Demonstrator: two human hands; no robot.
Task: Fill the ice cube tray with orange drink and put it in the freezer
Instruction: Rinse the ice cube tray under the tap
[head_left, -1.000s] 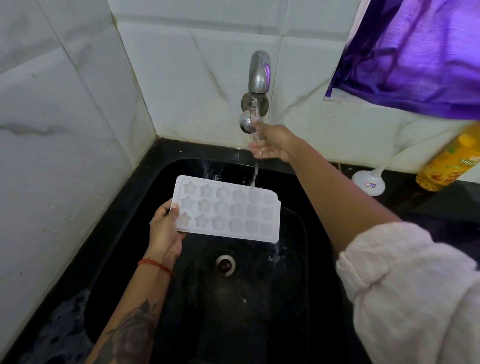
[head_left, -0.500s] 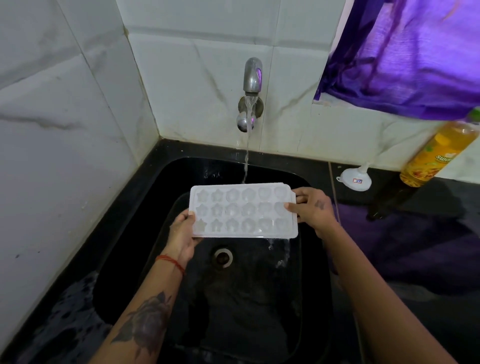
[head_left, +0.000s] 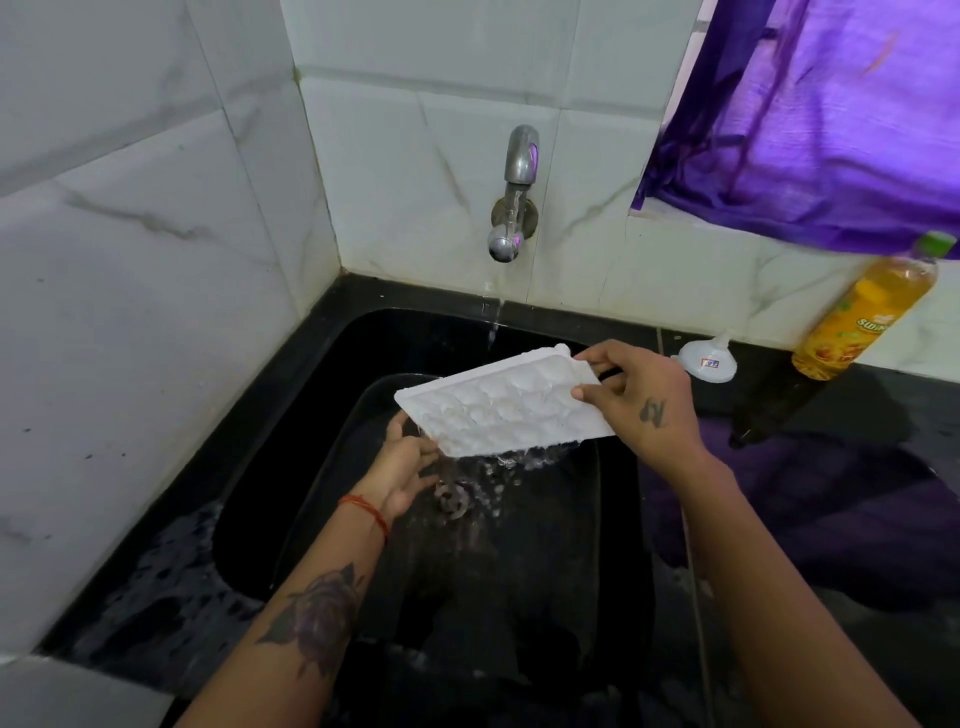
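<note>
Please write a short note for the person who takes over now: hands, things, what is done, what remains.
Right hand pinches the ice cube tray at its end, tilted over the black sink, water pouring off.
Left hand is open under its low corner.
Tap runs.
Orange drink bottle and funnel stand on the counter at right.
Done: rinse.
Left: close tap, fill, freeze.

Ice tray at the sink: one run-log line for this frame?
phase: rinse | ice cube tray: tilted, water draining into sink | right hand: grips tray edge | left hand: under lower corner | tap: running
</note>
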